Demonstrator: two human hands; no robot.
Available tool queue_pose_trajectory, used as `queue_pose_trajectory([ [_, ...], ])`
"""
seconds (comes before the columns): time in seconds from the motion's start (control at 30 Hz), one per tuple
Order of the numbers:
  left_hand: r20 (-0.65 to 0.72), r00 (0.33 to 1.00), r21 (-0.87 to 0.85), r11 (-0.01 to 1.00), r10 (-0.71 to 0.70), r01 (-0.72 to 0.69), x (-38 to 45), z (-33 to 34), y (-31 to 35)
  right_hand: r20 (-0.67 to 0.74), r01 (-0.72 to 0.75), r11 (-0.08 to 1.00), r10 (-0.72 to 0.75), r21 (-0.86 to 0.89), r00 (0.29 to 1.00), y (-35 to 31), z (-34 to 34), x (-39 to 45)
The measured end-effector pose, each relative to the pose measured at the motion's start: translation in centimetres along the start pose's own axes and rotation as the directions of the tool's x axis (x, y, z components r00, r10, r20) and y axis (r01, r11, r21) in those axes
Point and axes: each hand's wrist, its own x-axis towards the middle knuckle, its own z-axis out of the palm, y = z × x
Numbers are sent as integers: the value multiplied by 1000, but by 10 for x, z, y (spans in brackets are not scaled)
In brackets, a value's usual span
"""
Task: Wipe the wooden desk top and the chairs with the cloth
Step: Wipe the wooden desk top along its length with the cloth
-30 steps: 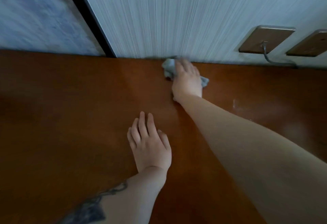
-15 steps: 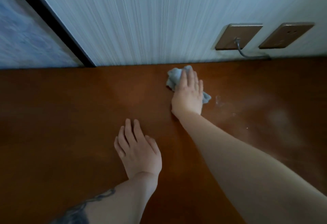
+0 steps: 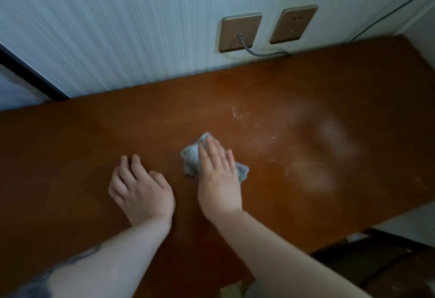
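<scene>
Pale, finely striped wallpaper [image 3: 122,27] rises behind one reddish-brown wooden table [image 3: 70,147] that fills most of the head view. Two bronze-coloured wall plates sit just above the table's far edge: one socket plate [image 3: 240,32] with a grey cable [image 3: 263,53] plugged into it and running right along the wall, and one second plate [image 3: 293,24] beside it showing two small holes. Two bare hands lie on the table, and one cloth. The cloth [image 3: 191,156] is small, grey-blue and crumpled into a wad, resting near the middle of the table, well apart from the wall; parts of it stick out to the left of and beyond the fingers and at the right side of the palm. The right hand [image 3: 219,180] lies flat on top of it, fingers straight and close together, pressing it down to the wood, so its grip is a wide, flat one rather than a pinch. The left hand [image 3: 141,191] rests palm down on the bare wood just beside the right, holding nothing, its fingers loosely bent. To the right of the cloth the wood carries pale dusty smears [image 3: 313,175] and a few whitish scratch-like marks [image 3: 237,113]. A dark tattoo [image 3: 37,286] shows on the left forearm.
</scene>
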Motion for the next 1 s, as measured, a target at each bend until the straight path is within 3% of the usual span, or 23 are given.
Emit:
queue_pose_trajectory([
  [0.17,75,997,-112,993,-37,45,3,-12,-6,291,262,956,-289,131,912,-11,-9,-54],
  [0.3,156,987,-187,982,34,-4,0,-27,-12,422,500,848,-524,177,740,54,-42,-58],
  [0.33,152,984,-183,981,96,-67,-5,-29,-11,413,494,853,-516,169,750,72,-48,-59],
  [0.4,135,961,-185,959,242,-215,-19,-27,1,306,390,911,-412,132,859,90,-51,-58],
  [0.47,145,941,-233,935,306,-268,-39,-20,21,136,163,980,-178,114,975,72,-37,-63],
  [0.5,153,941,-257,931,302,-257,-50,-16,31,64,28,990,-37,140,997,56,-26,-71],
  [0.53,163,942,-270,931,294,-245,-61,-12,38,-7,-49,983,51,179,999,42,-14,-83],
  [0.6,182,926,-265,923,332,-279,-77,-6,45,-22,-28,983,32,179,999,34,-10,-108],
  [0.7,200,894,-230,906,401,-355,-80,1,41,218,191,973,-215,129,952,79,-44,-120],
  [0.77,230,891,-181,917,391,-355,-77,2,43,322,256,954,-294,155,900,116,-65,-111],
  [0.87,278,896,-144,937,346,-317,-78,1,50,190,140,983,-161,119,969,140,-71,-87],
  [0.93,288,892,-129,937,349,-325,-78,2,50,61,-52,989,43,142,997,123,-59,-84],
  [1.0,281,895,-126,938,346,-323,-78,2,50,11,-66,977,65,201,998,104,-46,-100],
])
